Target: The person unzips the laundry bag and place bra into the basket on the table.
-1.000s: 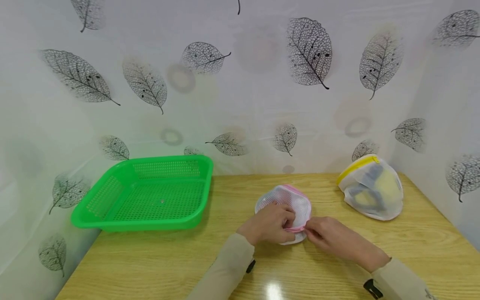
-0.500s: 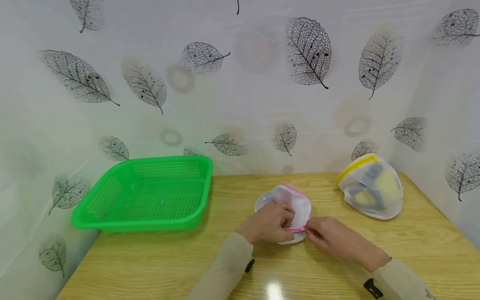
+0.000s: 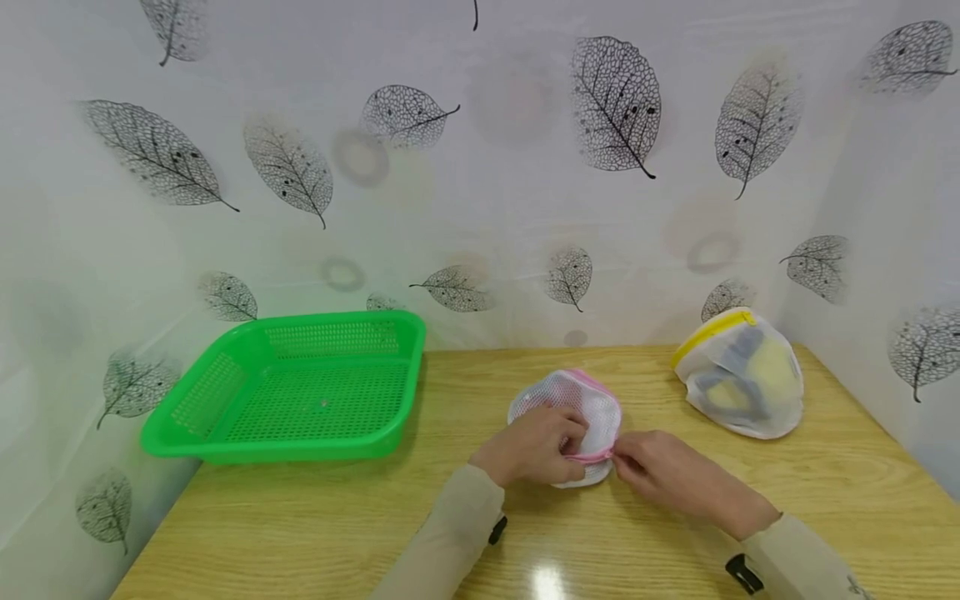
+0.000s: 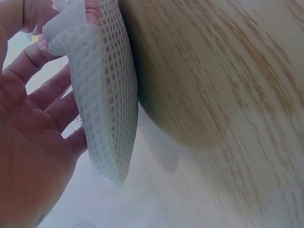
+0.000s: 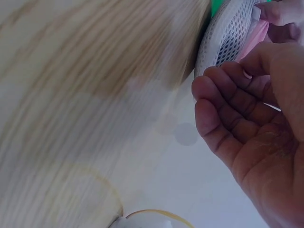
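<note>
A small white mesh laundry bag (image 3: 602, 419) with pink zipper trim lies on the table in front of me. My left hand (image 3: 534, 446) grips it from the left, thumb near the pink zipper (image 3: 592, 457) and fingers over the mesh. From the right, my right hand (image 3: 671, 471) pinches the right end of that zipper between thumb and forefinger. What exactly sits between those fingertips is hidden. In the left wrist view the mesh bag (image 4: 107, 90) stands on edge against the left hand (image 4: 35, 123). The right wrist view shows the right hand (image 5: 247, 109) with its other fingers curled.
A green plastic basket (image 3: 408, 408) stands at the left of the wooden table (image 3: 337, 533). At the back right sits a white bag with a yellow zipper (image 3: 742, 375), holding grey and yellow items. A leaf-patterned curtain (image 3: 510, 183) closes off the back and sides.
Both hands keep their hold on the mesh laundry bag almost unmoved. The whole head view has shifted by only a few pixels.
</note>
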`<state>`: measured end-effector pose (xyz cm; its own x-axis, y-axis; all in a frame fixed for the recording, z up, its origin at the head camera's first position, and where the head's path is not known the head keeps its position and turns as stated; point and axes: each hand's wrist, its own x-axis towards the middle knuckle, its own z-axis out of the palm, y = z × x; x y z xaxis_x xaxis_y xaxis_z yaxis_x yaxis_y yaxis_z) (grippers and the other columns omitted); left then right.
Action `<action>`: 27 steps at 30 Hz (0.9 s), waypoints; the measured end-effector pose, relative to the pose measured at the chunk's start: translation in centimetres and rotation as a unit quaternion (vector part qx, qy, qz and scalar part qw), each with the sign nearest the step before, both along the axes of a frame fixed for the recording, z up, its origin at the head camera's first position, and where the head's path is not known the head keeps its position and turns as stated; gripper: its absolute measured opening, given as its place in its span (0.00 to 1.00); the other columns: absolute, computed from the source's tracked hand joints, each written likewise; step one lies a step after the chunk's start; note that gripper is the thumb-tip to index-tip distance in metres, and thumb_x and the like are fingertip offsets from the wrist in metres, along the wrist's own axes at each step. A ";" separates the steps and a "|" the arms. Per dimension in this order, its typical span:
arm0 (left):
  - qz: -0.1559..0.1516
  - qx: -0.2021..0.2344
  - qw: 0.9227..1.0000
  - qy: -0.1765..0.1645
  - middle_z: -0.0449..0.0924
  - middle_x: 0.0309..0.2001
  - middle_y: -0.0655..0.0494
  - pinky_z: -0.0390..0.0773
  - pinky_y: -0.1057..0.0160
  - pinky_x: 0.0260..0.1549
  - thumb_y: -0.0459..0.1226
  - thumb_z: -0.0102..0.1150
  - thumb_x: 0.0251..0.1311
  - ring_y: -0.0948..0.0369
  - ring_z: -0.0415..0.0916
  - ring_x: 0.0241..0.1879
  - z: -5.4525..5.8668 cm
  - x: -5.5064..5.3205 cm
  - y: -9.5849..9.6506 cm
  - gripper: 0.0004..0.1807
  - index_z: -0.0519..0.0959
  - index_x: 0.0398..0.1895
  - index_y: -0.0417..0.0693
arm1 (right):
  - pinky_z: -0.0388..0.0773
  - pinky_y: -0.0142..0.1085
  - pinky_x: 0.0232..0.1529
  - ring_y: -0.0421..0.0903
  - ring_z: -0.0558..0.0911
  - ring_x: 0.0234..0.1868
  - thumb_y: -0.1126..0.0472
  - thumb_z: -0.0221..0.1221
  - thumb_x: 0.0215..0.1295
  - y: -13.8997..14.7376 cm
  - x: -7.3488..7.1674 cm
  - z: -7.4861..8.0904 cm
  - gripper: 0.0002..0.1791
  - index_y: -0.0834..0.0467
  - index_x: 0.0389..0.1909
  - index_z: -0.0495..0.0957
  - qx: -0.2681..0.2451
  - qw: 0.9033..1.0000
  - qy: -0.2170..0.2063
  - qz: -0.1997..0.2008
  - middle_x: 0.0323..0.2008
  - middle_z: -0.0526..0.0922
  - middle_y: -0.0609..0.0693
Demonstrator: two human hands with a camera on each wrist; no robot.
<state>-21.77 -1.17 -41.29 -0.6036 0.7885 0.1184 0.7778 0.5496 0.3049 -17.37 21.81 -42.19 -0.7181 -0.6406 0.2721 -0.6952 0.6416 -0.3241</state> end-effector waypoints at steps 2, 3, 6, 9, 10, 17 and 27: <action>-0.001 0.001 1.000 -0.005 0.83 0.48 0.63 0.69 0.74 0.50 0.43 0.67 0.51 0.71 0.75 0.42 0.0 0.0 -0.1 0.19 0.64 0.17 0.55 | 0.66 0.25 0.27 0.26 0.64 0.25 0.69 0.59 0.68 0.2 -0.1 -0.1 0.13 0.48 0.27 0.74 0.001 1.000 -0.002 -0.006 0.23 0.68 0.32; -0.001 0.001 1.000 -0.006 0.83 0.48 0.63 0.69 0.75 0.49 0.44 0.67 0.51 0.71 0.75 0.42 0.0 -0.1 -0.1 0.19 0.64 0.17 0.55 | 0.66 0.25 0.27 0.26 0.64 0.25 0.69 0.59 0.68 0.3 -0.2 -0.2 0.14 0.47 0.26 0.73 0.002 1.000 -0.003 -0.008 0.22 0.67 0.32; -0.003 0.001 1.000 -0.006 0.83 0.48 0.63 0.67 0.77 0.47 0.43 0.67 0.51 0.71 0.74 0.41 0.0 -0.1 -0.1 0.19 0.65 0.17 0.55 | 0.66 0.25 0.28 0.26 0.64 0.25 0.69 0.59 0.68 0.4 -0.3 -0.4 0.14 0.47 0.26 0.73 0.000 1.000 0.002 -0.006 0.23 0.68 0.32; -0.003 0.002 1.000 -0.002 0.81 0.44 0.64 0.65 0.78 0.42 0.42 0.66 0.51 0.72 0.71 0.37 0.1 -0.1 -0.2 0.18 0.64 0.18 0.54 | 0.66 0.25 0.27 0.25 0.64 0.26 0.69 0.59 0.68 0.5 -0.3 -0.5 0.15 0.47 0.26 0.73 -0.008 1.000 0.006 0.002 0.23 0.68 0.32; -0.002 0.001 1.000 -0.002 0.79 0.42 0.64 0.64 0.79 0.39 0.41 0.65 0.51 0.72 0.69 0.35 0.1 0.0 -0.3 0.18 0.63 0.18 0.54 | 0.66 0.24 0.27 0.25 0.64 0.26 0.69 0.59 0.68 0.4 -0.3 -0.5 0.14 0.47 0.27 0.73 -0.012 1.000 0.001 0.003 0.23 0.68 0.32; 0.021 -0.007 1.000 0.004 0.69 0.26 0.67 0.61 0.78 0.28 0.31 0.65 0.42 0.71 0.63 0.27 0.8 0.6 -0.1 0.13 0.71 0.27 0.54 | 0.66 0.24 0.26 0.25 0.64 0.25 0.68 0.59 0.68 -0.2 0.0 -0.4 0.14 0.48 0.26 0.74 -0.024 0.999 -0.031 0.010 0.22 0.68 0.31; 0.022 -0.019 0.999 0.019 0.71 0.29 0.66 0.61 0.79 0.28 0.41 0.72 0.54 0.72 0.64 0.28 1.2 1.0 0.1 0.11 0.76 0.30 0.54 | 0.67 0.24 0.26 0.25 0.65 0.25 0.68 0.58 0.69 -0.8 0.2 -0.3 0.14 0.48 0.26 0.73 -0.012 0.999 -0.046 0.013 0.22 0.68 0.32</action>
